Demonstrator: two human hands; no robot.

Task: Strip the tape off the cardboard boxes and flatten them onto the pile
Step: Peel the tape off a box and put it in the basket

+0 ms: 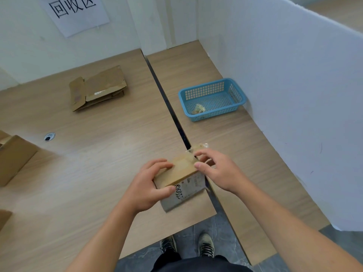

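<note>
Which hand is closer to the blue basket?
The right hand. It pinches tape at the box's far corner, on the side facing the basket. The left hand grips the box's other side, farther from the basket.

The cardboard box [13,158] is cut off by the left edge; the sign [74,12] is cropped above; the label [193,183] is blurred beyond reading.
</note>
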